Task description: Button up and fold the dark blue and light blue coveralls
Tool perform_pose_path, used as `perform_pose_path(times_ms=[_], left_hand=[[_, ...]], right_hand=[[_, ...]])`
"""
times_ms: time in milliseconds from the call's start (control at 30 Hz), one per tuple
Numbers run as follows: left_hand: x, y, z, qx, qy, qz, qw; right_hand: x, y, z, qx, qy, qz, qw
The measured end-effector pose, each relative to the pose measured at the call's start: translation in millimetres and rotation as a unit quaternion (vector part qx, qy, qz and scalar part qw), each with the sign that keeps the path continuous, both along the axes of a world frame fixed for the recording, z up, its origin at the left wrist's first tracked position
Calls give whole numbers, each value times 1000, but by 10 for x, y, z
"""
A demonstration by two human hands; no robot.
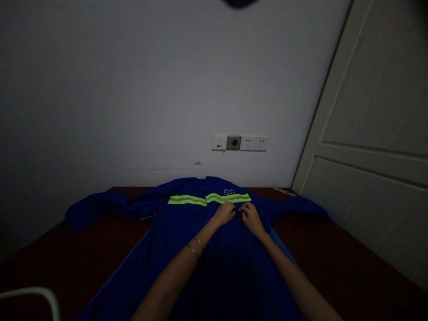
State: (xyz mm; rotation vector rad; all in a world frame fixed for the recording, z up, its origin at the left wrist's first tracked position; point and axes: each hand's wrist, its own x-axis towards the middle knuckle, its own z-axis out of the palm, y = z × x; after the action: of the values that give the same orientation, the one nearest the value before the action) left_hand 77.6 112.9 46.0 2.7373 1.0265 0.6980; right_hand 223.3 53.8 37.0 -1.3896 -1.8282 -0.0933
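A blue work jacket (187, 227) lies spread front up on a dark red surface, its sleeves stretched out to both sides. Yellow-green and grey reflective strips (187, 200) cross its chest, and a small white print sits above the strip on the right. Just below that strip, my left hand (225, 213) pinches the cloth with fingers bent. Close beside it on the right, my right hand (251, 218) also has thumb and fingers pressed together on the cloth. Whether a button or flap lies between the fingertips is too dark to tell. The garment's lower end runs out of view beneath my forearms.
Behind the dark red tabletop (321, 249) rises a pale wall with a row of sockets and switches (254, 143). A white panelled door (374, 147) stands along the right. At the lower left, a white curved bar (33, 290) enters the view.
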Motion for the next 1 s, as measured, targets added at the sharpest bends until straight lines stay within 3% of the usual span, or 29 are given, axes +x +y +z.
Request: perform_pose_path(times_ms=[233, 400, 567, 800, 1000], left_hand=[[-55, 106, -10, -6, -46, 10, 999], [-79, 163, 23, -121, -156, 19, 980], [-138, 268, 40, -165, -184, 32, 968], [-196, 334, -16, -201, -230, 36, 951], [-190, 357, -22, -216, -258, 35, 941]], right_hand=[[-15, -8, 16, -10, -14, -34, 999], [-4, 17, 18, 2, 10, -39, 999], [-91, -38, 101, 49, 36, -49, 997], [-234, -72, 156, -28, -50, 18, 998], [-172, -25, 111, -74, -69, 0, 995]])
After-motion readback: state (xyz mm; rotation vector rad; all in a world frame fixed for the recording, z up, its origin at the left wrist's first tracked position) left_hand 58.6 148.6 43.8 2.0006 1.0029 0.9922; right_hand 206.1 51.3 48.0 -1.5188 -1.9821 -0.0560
